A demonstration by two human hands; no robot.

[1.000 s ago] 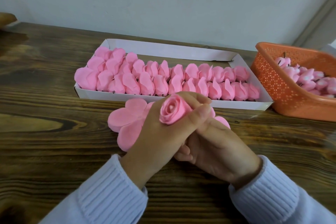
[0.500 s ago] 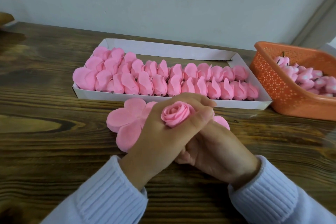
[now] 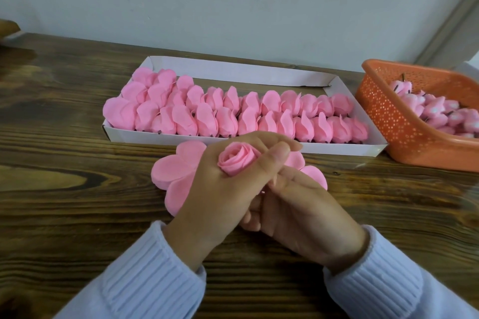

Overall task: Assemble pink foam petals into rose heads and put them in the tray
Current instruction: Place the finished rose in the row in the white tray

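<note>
My left hand (image 3: 220, 189) grips a rolled pink rose head (image 3: 237, 159) between thumb and fingers, its spiral facing up. My right hand (image 3: 298, 207) lies under and beside it, fingers curled at the base of the rose; what they hold is hidden. Beneath both hands a stack of flat pink foam petals (image 3: 173, 171) rests on the wooden table. Behind it stands a white cardboard tray (image 3: 233, 72) with several finished rose heads (image 3: 233, 116) in two rows.
An orange perforated basket (image 3: 388, 116) at the right holds several pink buds (image 3: 440, 111) with dark stems. The tray's back strip is bare. A grey wall runs behind the table, and bare wood lies to the left.
Both hands with the rose have barely shifted. The left thumb has pressed closer over the rose's side.
</note>
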